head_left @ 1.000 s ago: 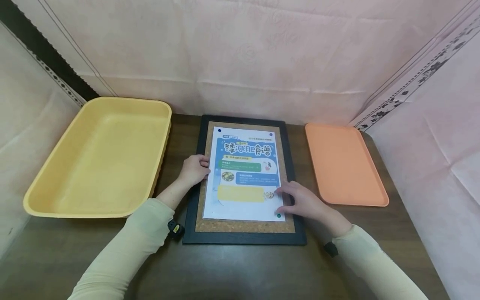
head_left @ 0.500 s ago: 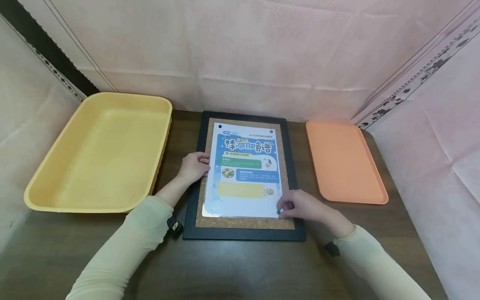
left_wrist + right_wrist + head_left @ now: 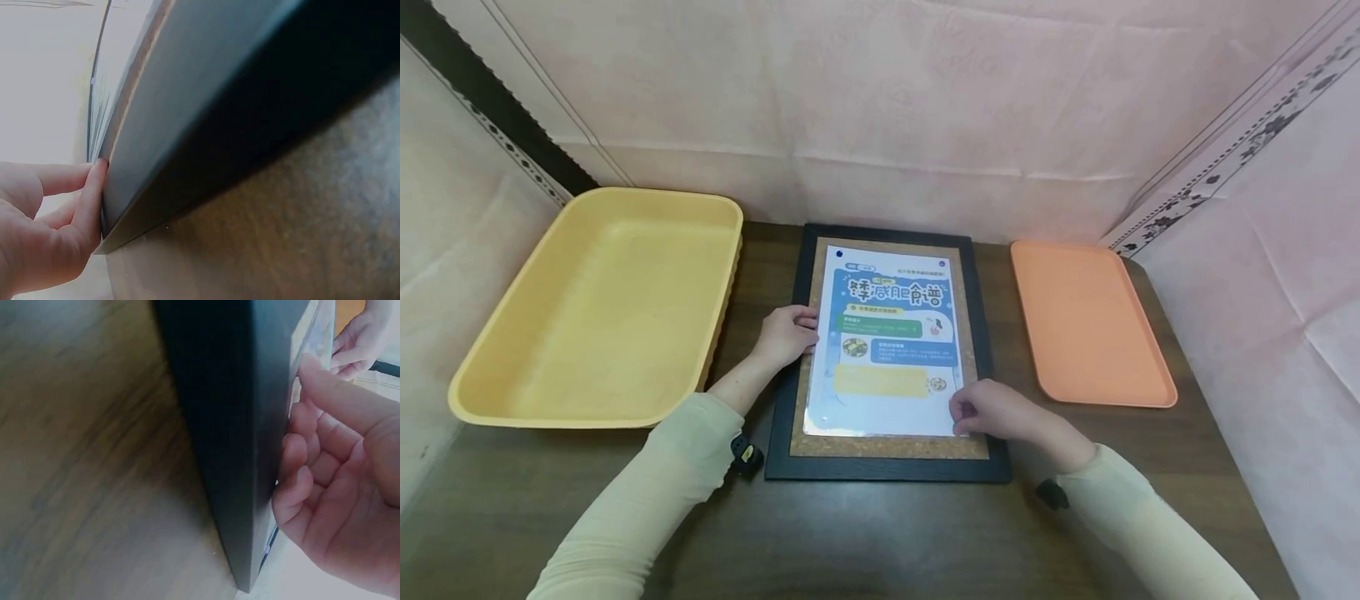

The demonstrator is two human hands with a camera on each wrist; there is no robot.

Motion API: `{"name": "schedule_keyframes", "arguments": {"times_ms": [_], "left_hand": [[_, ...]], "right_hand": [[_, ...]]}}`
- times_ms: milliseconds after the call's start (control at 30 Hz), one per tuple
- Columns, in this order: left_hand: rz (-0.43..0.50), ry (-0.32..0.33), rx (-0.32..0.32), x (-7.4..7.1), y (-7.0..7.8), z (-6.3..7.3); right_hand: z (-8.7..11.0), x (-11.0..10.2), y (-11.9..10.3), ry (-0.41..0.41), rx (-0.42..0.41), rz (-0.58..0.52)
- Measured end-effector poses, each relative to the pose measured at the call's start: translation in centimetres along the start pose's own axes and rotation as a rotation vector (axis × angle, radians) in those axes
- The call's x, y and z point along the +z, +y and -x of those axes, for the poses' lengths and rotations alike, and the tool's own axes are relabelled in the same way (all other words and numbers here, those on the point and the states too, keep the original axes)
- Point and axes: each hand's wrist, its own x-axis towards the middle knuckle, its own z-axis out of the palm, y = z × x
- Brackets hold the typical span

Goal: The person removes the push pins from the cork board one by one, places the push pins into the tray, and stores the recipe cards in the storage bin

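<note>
A blue-and-white poster lies on a cork board with a black frame. One dark pushpin is at the poster's top left corner, another pushpin at its top right. My left hand rests at the poster's left side, fingers mostly straight, fingertips at the edge of the sheet and frame. At the lower right corner my right hand has thumb and curled fingers pinched together where a green pushpin sat; the pin is now hidden behind them. The right wrist view shows the thumb against the board.
Left of the board stands a deep yellow tub. A flat orange tray lies to the right. Pinkish cloth walls close in the wooden table at the back and sides.
My right hand has gone from spread thumb and fingers beside the green pushpin to a pinch over it, covering it. The left hand keeps its place at the poster's left edge.
</note>
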Motion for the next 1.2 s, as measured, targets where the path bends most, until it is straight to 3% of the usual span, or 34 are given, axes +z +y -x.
{"name": "schedule_keyframes", "arguments": {"times_ms": [500,967,1200], "left_hand": [[-0.020,0.023,0.009,0.2,0.0,-0.2],[-0.013,0.005,-0.005,-0.1,0.0,0.0],[-0.003,-0.001,-0.011,0.0,0.1,0.1]], "right_hand": [[-0.8,0.0,-1.5,-0.001,0.135,-0.009],[-0.9,0.6,-1.9,0.034,0.119,-0.001],[-0.9,0.4,-0.9,0.019,0.078,-0.068]]}}
